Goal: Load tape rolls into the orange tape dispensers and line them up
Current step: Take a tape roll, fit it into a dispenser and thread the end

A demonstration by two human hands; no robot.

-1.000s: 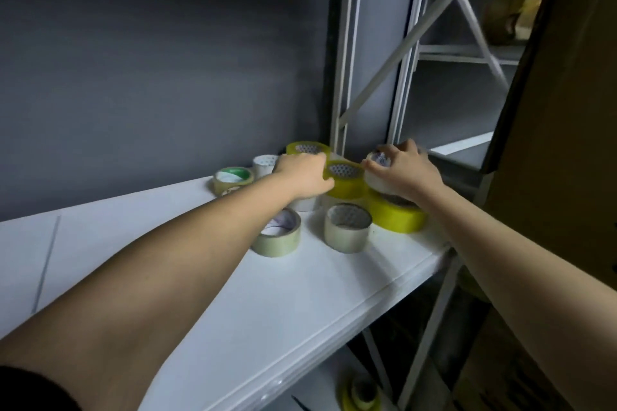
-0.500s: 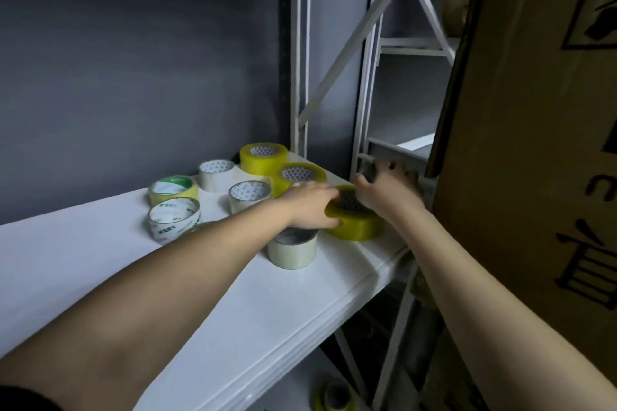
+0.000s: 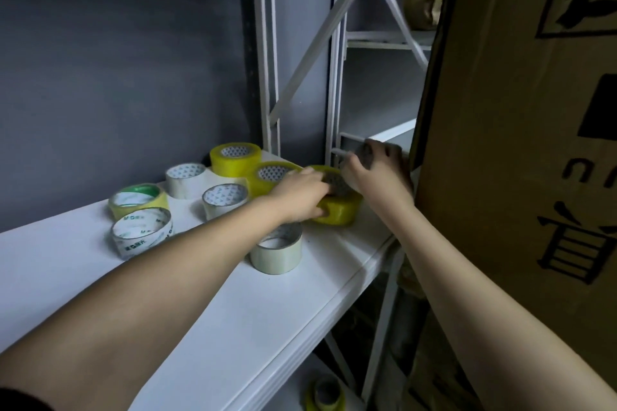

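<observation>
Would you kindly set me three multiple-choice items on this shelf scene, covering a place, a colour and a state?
1. Where in the group is the green-lined roll?
A. left end
B. right end
C. lower shelf

2. What colour is the back roll beside the white upright?
A. white
B. yellow
C. green

3. What is the left hand doing?
A. lying flat on the shelf
B. hanging idle
C. gripping a yellow roll

Answers:
1 A: the green-lined roll stands leftmost.
2 B: the back roll beside the white upright is bright yellow.
3 C: the left hand has its thumb on the yellow roll.
</observation>
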